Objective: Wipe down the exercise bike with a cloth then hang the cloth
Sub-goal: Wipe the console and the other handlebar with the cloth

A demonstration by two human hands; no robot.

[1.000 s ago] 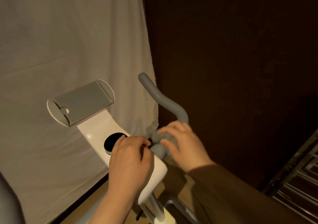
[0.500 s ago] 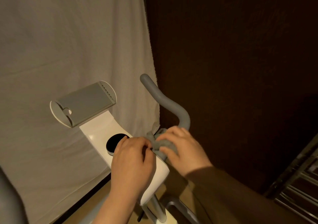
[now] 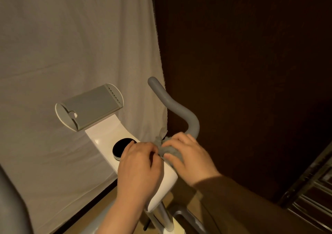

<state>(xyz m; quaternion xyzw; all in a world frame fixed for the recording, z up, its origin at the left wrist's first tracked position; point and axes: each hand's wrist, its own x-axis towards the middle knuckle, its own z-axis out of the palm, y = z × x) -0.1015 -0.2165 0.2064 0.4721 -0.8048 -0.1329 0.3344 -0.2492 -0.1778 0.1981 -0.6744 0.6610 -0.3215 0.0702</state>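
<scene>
A white exercise bike console (image 3: 106, 135) with a black round knob (image 3: 122, 148) and a grey tablet holder (image 3: 89, 108) fills the middle. The grey right handlebar (image 3: 172, 104) curves up from its base. A grey cloth (image 3: 166, 150) is bunched at that base. My right hand (image 3: 190, 158) grips the cloth around the bar, fingers curled over it. My left hand (image 3: 140, 169) rests on the console beside it, fingertips curled at the cloth's edge; whether it pinches the cloth I cannot tell.
A pale sheet (image 3: 71, 45) hangs behind the bike, and a dark brown wall (image 3: 242, 63) stands to the right. A metal rack (image 3: 314, 188) with bars shows at the lower right. The bike's post (image 3: 164, 217) runs down below the console.
Both hands stayed at the handlebar base. The right hand shifted slightly on the bunched cloth, and the view drifted a little.
</scene>
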